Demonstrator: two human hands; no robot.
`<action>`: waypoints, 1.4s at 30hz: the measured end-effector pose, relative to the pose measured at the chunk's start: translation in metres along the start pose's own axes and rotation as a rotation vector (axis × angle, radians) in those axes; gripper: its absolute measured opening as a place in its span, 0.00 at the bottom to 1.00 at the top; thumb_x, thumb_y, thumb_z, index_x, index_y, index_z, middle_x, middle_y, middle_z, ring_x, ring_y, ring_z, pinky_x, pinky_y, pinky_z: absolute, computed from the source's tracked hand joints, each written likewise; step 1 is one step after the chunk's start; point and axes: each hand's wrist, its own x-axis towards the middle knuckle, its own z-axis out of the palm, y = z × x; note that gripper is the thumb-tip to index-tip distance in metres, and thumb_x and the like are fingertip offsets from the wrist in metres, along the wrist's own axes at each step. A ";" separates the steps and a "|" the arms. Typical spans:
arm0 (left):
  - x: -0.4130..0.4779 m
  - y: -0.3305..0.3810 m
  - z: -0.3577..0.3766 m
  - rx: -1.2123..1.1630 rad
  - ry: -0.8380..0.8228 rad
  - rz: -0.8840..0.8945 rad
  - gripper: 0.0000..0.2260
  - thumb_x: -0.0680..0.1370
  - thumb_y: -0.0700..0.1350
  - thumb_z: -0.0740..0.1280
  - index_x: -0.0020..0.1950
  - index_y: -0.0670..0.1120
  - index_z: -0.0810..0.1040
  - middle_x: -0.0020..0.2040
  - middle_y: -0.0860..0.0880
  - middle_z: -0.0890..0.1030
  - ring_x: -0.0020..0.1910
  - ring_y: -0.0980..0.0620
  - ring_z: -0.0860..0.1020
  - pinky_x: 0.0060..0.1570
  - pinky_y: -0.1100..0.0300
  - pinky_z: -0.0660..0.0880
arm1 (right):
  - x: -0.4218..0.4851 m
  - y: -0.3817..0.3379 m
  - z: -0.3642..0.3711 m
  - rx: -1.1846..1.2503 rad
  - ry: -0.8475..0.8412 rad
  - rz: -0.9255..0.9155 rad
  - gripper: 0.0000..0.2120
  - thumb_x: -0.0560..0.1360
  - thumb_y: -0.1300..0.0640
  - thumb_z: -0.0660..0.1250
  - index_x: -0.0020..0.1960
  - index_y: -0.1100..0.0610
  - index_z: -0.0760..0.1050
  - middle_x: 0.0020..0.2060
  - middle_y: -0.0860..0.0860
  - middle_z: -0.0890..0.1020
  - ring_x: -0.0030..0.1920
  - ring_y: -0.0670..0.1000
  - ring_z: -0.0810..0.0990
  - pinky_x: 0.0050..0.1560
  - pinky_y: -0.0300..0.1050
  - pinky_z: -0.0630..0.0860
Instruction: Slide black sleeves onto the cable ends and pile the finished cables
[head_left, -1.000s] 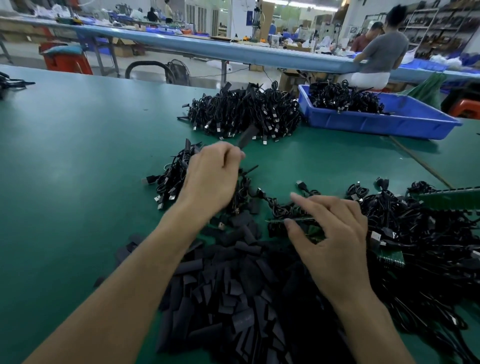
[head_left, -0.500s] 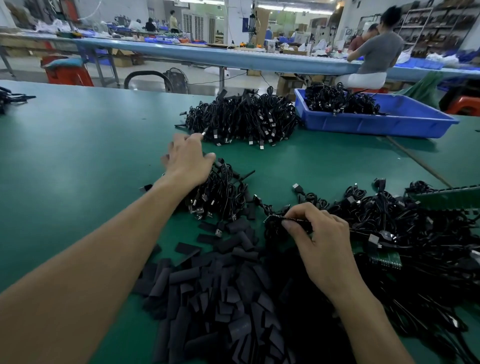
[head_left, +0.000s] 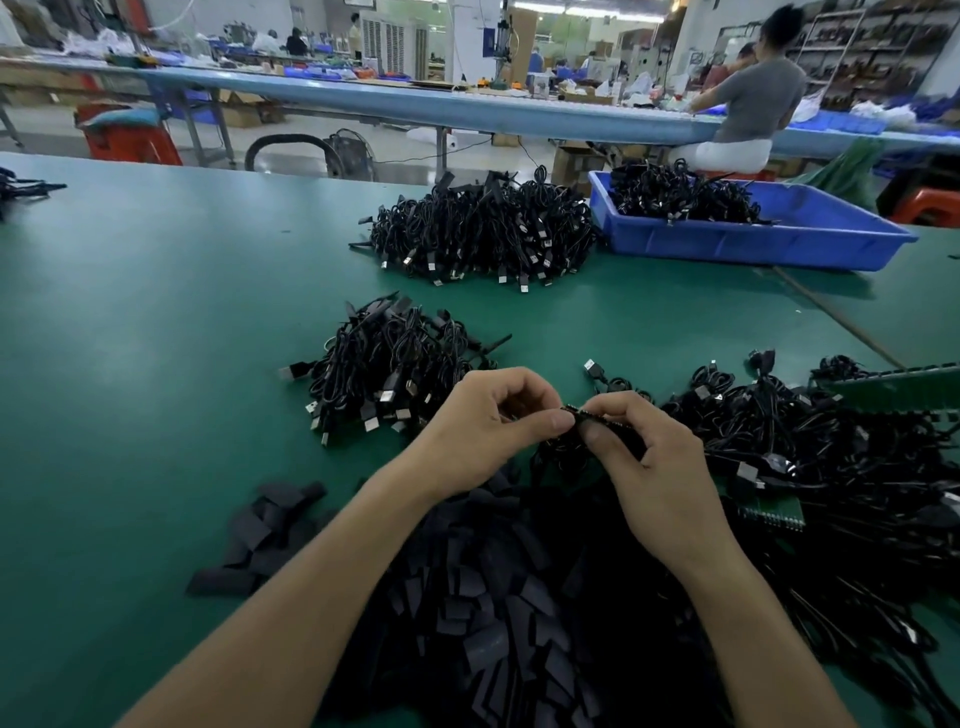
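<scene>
**Both hands on one cable end, just beyond the sleeve heap**

Your left hand (head_left: 488, 421) and right hand (head_left: 654, 467) meet just beyond the sleeve heap (head_left: 498, 597), thumbs almost touching. On each, the fingers are curled in, and thumb and forefinger pinch the same cable end (head_left: 576, 413), a small dark piece held between them. I cannot tell whether a sleeve sits among your left fingers. The piece is too dark and too small.

The cable looks light and limp, so its cord will likely droop and drag on the tangle. Take hold at the stiff end piece, close to the tip, not on the cord. The sleeves look thin, flat and soft. You will probably need to squeeze one open at its edges and grip it near the mouth, since it may buckle if pushed from the back. Nothing here looks fragile.

The finished pile (head_left: 395, 369) lies on the table (head_left: 130, 338) just beyond the sleeve heap, to its left. The loose cables (head_left: 831, 447) spread to the heap's right and run into it.

The one container is the blue tray (head_left: 753, 244), well beyond the heap and to the right. It holds a mound of black cables, heaped toward its left end. A far pile (head_left: 483, 234) of cables with metal plugs showing sits on the table just beside the tray.
</scene>
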 end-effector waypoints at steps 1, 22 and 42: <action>0.000 0.000 0.001 -0.004 -0.007 0.003 0.06 0.77 0.39 0.73 0.43 0.48 0.79 0.32 0.62 0.78 0.28 0.65 0.71 0.33 0.74 0.67 | 0.000 0.000 -0.001 -0.002 -0.017 -0.001 0.08 0.78 0.55 0.69 0.48 0.41 0.77 0.44 0.41 0.83 0.51 0.53 0.79 0.58 0.60 0.73; 0.000 -0.012 0.011 -0.337 0.177 -0.116 0.07 0.76 0.50 0.67 0.43 0.49 0.81 0.37 0.54 0.81 0.40 0.57 0.77 0.48 0.63 0.75 | 0.007 -0.001 -0.002 0.043 0.025 0.031 0.08 0.76 0.57 0.73 0.48 0.43 0.80 0.45 0.41 0.83 0.51 0.43 0.81 0.59 0.48 0.77; -0.007 0.051 -0.035 0.802 0.266 -0.174 0.17 0.85 0.46 0.54 0.73 0.49 0.72 0.59 0.46 0.79 0.49 0.44 0.79 0.54 0.46 0.77 | -0.020 -0.032 0.024 -0.557 -0.238 -0.229 0.08 0.80 0.45 0.65 0.57 0.43 0.78 0.49 0.40 0.84 0.49 0.48 0.82 0.42 0.46 0.76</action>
